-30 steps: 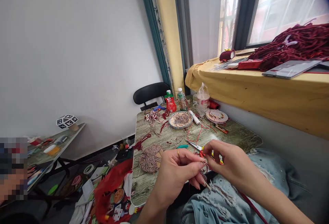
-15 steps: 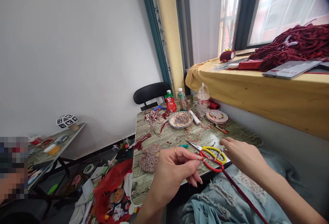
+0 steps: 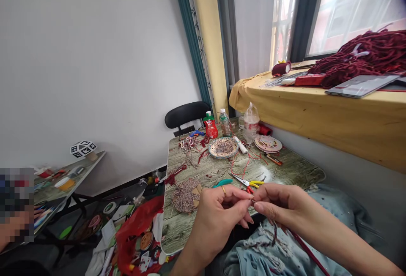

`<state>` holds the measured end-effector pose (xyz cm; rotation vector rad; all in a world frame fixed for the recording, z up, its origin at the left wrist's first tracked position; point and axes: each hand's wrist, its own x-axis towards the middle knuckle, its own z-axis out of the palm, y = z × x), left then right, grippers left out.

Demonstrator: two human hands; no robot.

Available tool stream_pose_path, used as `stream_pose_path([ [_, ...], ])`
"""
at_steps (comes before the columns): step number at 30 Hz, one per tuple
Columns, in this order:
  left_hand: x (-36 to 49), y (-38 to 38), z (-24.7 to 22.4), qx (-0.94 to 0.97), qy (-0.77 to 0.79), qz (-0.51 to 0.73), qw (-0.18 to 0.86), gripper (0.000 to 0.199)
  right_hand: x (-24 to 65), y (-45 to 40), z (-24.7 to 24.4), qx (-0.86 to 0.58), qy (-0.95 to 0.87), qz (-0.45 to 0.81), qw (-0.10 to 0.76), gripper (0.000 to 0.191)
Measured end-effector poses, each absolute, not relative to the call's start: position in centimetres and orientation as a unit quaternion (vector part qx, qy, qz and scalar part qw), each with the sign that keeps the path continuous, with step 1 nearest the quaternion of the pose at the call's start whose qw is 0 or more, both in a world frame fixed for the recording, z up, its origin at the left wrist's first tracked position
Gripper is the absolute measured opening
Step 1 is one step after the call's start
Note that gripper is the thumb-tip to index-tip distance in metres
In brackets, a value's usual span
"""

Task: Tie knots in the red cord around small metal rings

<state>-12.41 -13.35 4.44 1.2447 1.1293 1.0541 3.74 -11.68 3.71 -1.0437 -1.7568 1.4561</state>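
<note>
My left hand (image 3: 223, 210), with a ring on one finger, pinches a thin strand near the table's front edge. Close against its fingertips, my right hand (image 3: 279, 204) is closed on the same small strand. A dark twisted cord (image 3: 275, 231) hangs below my right hand, and a dark red cord (image 3: 309, 252) runs over the lap. Just beyond the hands lie scissors (image 3: 242, 179) with yellow and red handles, partly hidden. A teal tool (image 3: 223, 182) and a ball of mottled yarn (image 3: 185, 195) are left of them.
A woven plate (image 3: 223, 148) of small bits stands mid-table (image 3: 177, 238). Behind it are a red pouch (image 3: 211, 128), a bottle (image 3: 225, 124) and a bagged cup (image 3: 251, 126). Dark red yarn (image 3: 374, 54) heaps on the sill. Another person's arm shows at far left.
My right hand has moved left and down to meet my left hand, its fingers now closed on the strand. It covers much of the scissors' handles. My left hand has shifted slightly.
</note>
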Motion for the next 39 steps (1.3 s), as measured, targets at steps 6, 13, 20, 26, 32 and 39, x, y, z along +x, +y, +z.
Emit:
stream_pose_path([
  [6, -12.6, -13.4, 4.3, 0.577, 0.473, 0.442, 0.498, 0.012, 4.2, -11.6, 3.9, -0.407, -0.624, 0.603, 0.286, 0.042],
  [13, -12.9, -13.5, 4.3, 0.603, 0.477, 0.431, 0.472, 0.015, 3.9, -11.5, 4.6, -0.364, -0.648, 0.624, 0.244, 0.023],
  [20, -13.3, -13.2, 3.9, 0.54, 0.452, 0.414, 0.577, 0.01, 3.8, -11.1, 3.5, -0.396, -0.681, 0.551, 0.276, 0.03],
  [26, -13.7, -13.1, 4.0, 0.518, 0.395, 0.421, 0.631, 0.014, 3.6, -11.4, 4.0, -0.368, -0.643, 0.614, 0.273, 0.03],
  [32, -14.7, -12.7, 3.7, 0.493, 0.359, 0.434, 0.664, 0.016, 3.9, -11.5, 3.8, -0.377, -0.601, 0.635, 0.305, 0.037],
  [39, -15.0, -12.5, 4.0, 0.512, 0.409, 0.459, 0.599, 0.011, 4.2, -11.6, 3.9, -0.395, -0.571, 0.642, 0.325, 0.036],
])
